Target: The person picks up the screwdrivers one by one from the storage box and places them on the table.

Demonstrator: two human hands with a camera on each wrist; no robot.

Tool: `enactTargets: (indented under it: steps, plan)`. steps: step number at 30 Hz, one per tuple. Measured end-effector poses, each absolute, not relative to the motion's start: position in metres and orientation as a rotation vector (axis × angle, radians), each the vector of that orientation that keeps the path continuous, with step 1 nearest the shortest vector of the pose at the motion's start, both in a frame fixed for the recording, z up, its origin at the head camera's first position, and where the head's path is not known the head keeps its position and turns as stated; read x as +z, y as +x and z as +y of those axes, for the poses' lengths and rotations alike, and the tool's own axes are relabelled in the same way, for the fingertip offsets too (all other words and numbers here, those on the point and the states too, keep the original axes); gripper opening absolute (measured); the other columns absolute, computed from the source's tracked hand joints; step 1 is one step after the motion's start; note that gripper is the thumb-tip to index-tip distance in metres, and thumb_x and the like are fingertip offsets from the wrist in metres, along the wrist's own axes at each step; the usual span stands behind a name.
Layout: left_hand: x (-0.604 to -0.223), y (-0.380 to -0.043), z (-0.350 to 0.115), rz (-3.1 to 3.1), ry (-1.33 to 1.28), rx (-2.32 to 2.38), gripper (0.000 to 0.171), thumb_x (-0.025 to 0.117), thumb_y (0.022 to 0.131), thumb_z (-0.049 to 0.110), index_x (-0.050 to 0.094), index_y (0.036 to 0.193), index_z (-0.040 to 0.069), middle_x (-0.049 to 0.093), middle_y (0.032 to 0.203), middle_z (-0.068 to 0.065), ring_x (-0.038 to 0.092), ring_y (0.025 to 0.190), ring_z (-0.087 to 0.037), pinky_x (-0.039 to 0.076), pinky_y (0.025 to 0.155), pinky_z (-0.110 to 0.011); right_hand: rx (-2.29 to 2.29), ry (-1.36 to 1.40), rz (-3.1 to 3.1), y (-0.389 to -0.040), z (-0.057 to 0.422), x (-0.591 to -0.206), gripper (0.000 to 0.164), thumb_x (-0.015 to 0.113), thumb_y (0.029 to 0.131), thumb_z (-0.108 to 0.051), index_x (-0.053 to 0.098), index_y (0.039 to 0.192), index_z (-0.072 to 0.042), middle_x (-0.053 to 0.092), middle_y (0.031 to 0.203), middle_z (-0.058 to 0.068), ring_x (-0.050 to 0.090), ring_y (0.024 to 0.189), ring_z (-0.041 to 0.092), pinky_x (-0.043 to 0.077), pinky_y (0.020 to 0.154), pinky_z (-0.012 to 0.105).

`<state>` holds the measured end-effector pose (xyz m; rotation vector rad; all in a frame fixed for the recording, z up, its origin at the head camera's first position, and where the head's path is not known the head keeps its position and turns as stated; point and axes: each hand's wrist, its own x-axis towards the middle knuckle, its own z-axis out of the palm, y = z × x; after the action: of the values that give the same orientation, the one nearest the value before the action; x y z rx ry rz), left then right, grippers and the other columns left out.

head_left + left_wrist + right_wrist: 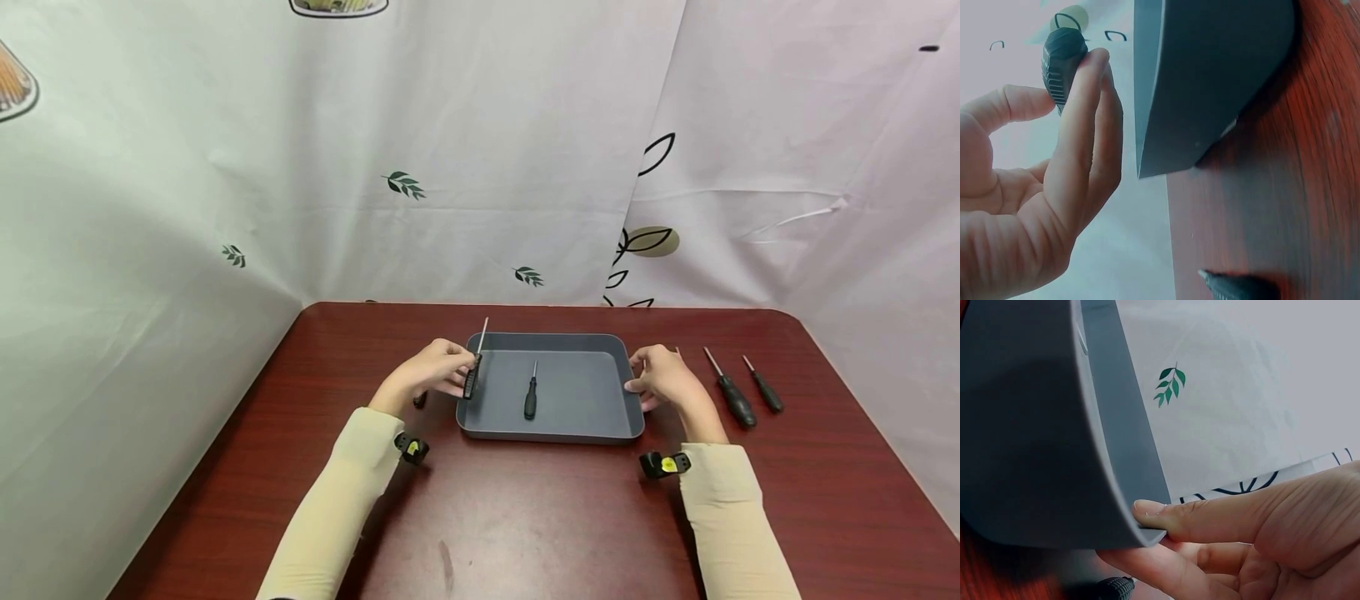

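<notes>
Between thumb and fingers, my left hand pinches a screwdriver by its black ribbed handle, over the left wall of a grey tray. Its metal shaft points up and away. The left wrist view shows the handle end-on, above the level of the tray wall. My right hand grips the tray's right rim, thumb inside and fingers beneath the lip. Inside the tray lies a second black-handled screwdriver, its shaft pointing to the far side.
Right of the tray, a large black screwdriver and a smaller one lie on the red-brown table. Another thin shaft tip shows behind my right hand. A black handle lies left of the tray, partly under my left hand.
</notes>
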<state>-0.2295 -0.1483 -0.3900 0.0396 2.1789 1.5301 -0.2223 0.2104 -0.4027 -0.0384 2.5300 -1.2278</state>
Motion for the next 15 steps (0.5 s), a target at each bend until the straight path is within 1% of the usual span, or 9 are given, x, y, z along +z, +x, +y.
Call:
enactTargets:
  steps: [6, 10, 15]
  plan:
    - [-0.391, -0.231, -0.158, 2.174, 0.012, 1.539, 0.036, 0.047, 0.087, 0.012, 0.053, 0.117, -0.008, 0.055, 0.103, -0.020, 0.064, 0.079, -0.022, 0.056, 0.067, -0.035, -1.227, -0.041, 2.533, -0.222, 0.211, -0.402, 0.047, 0.064, 0.080, 0.007, 0.043, 0.120, 0.017, 0.047, 0.077, 0.019, 0.062, 0.056, 0.022, 0.055, 0.049, 0.036]
    - [-0.392, -0.231, -0.164, 2.174, -0.001, 1.546, 0.036, 0.048, 0.087, 0.012, 0.053, 0.117, -0.008, 0.056, 0.101, -0.020, 0.063, 0.078, -0.021, 0.056, 0.068, -0.035, -1.230, -0.043, 2.533, -0.223, 0.211, -0.403, 0.046, 0.064, 0.080, 0.008, 0.043, 0.120, 0.018, 0.047, 0.077, 0.019, 0.062, 0.055, 0.022, 0.055, 0.049, 0.036]
    - [-0.391, -0.229, -0.173, 2.184, 0.020, 1.534, 0.036, 0.048, 0.092, 0.017, 0.053, 0.117, -0.008, 0.056, 0.102, -0.020, 0.063, 0.081, -0.021, 0.056, 0.070, -0.035, -1.251, -0.045, 2.525, -0.222, 0.210, -0.404, 0.046, 0.064, 0.079, 0.009, 0.043, 0.119, 0.018, 0.046, 0.077, 0.019, 0.062, 0.054, 0.024, 0.055, 0.048, 0.036]
